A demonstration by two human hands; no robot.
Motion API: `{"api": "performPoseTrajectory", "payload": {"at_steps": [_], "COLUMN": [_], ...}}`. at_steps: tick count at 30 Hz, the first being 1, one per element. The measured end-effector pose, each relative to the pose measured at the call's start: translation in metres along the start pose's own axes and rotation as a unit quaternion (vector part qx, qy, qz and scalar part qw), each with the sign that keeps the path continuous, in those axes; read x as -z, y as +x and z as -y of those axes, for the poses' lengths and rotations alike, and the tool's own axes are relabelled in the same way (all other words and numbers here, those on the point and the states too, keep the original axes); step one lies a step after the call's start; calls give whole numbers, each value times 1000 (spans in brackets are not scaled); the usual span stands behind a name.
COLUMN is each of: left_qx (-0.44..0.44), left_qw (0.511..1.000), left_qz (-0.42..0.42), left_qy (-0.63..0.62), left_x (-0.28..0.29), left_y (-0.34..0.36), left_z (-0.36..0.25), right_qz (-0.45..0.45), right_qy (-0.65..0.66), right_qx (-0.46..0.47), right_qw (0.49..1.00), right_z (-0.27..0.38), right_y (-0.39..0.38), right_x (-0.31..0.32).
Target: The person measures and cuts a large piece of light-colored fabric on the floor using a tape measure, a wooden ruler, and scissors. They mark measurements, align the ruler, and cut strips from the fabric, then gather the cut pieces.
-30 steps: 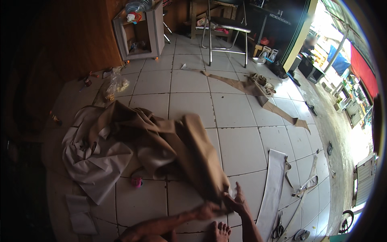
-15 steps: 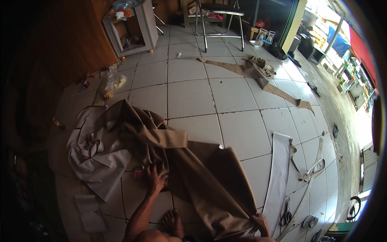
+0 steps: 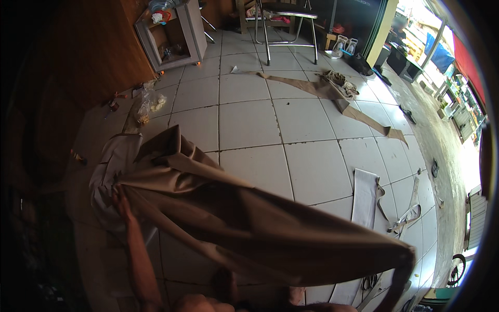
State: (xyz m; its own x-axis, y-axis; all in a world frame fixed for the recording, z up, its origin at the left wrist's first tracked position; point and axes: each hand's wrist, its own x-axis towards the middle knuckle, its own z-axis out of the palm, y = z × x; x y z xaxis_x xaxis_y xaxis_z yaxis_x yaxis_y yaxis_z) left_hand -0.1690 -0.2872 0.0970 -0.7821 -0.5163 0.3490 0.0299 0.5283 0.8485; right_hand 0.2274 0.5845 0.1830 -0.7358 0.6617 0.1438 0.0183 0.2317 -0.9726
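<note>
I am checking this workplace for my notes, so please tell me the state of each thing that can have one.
Brown sheet: pulled out long, creased, one end raised in the right hand, left hand at the other
Grey sheet: crumpled, partly covered
Grey strip: flat, partly covered
Scissors: mostly hidden, open or closed unclear
Brown scrap: spread out, bent
Plastic bag: crumpled
Chair: unfolded, upright
Cabinet: front open

A brown cloth [image 3: 249, 226], smooth and faintly shiny, stretches slantwise above the tiled floor [image 3: 249, 122], its right end drawn narrow, its left part bunched in deep folds, 1 peaked fold standing up.
</note>
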Motion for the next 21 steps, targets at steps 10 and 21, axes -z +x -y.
{"api": "performPoseTrajectory", "payload": {"at_steps": [10, 21], "left_qx": [156, -380], "left_qw": [955, 877], "left_qz": [188, 3], "left_qy": [-170, -294], "left_x": [-55, -59], "left_y": [200, 339], "left_z": [-74, -600], "right_qz": [2, 324], "right_qy": [-392, -390], "right_qx": [-134, -47], "right_qw": [910, 861], "right_z": [112, 88], "right_y": [171, 67], "right_x": [31, -170]}}
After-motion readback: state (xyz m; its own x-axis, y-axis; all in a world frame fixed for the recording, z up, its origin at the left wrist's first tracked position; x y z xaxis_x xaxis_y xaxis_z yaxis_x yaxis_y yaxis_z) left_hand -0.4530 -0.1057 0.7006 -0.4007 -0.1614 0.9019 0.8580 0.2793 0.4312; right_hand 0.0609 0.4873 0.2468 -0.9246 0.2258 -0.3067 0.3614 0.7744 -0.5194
